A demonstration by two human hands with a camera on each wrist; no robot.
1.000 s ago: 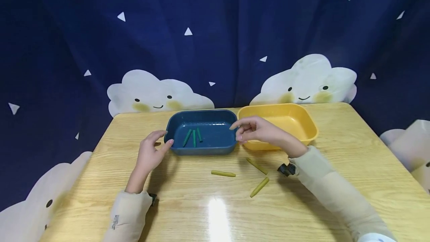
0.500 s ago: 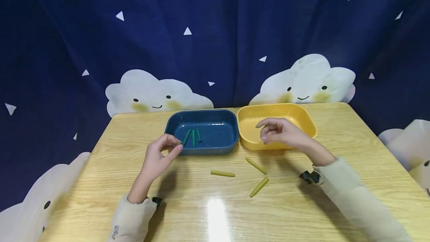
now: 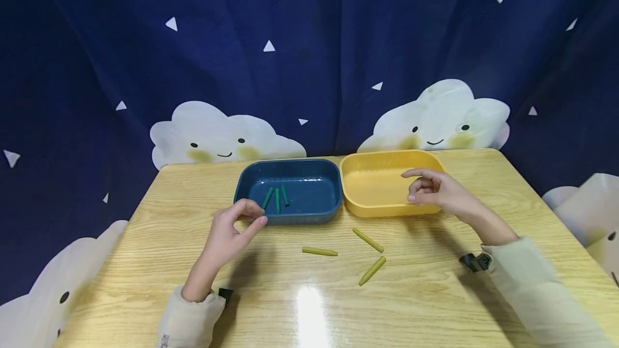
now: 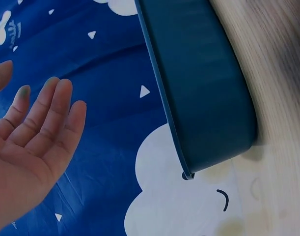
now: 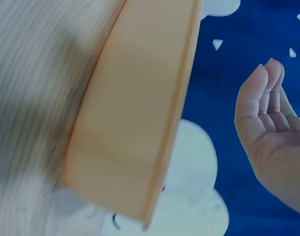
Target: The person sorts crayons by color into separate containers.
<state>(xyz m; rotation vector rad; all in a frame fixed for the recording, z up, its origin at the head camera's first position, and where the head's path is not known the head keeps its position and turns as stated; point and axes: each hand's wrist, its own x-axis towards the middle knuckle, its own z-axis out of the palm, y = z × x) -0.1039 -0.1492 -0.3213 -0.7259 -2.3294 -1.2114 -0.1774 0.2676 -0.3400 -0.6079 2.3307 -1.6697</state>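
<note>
My left hand (image 3: 231, 233) hovers at the near left corner of the dark blue bin (image 3: 309, 218), its thumb apart from its fingers and nothing held. In the left wrist view the fingers (image 4: 56, 115) are relaxed, with green smudges on two fingertips. Inside that bin lie three green crayons (image 3: 278, 201). Over the right part of the yellow bin (image 3: 372, 211) is my right hand (image 3: 445, 195), loosely bent and holding nothing. Three yellow crayons lie on the table before the bins: one flat crayon (image 3: 319, 251), one slanted crayon (image 3: 368, 240) and a nearer crayon (image 3: 372, 270).
Both bins stand side by side at the back of the wooden table (image 3: 261, 305). A dark blue curtain (image 3: 309, 58) with clouds and triangles hangs right behind the table's far edge. Light glares off the tabletop near the front.
My right hand has moved right, from where the bins meet to above the yellow bin's right side. My left hand has left the blue bin's left end, shifting right and nearer. The crayons stay put.
</note>
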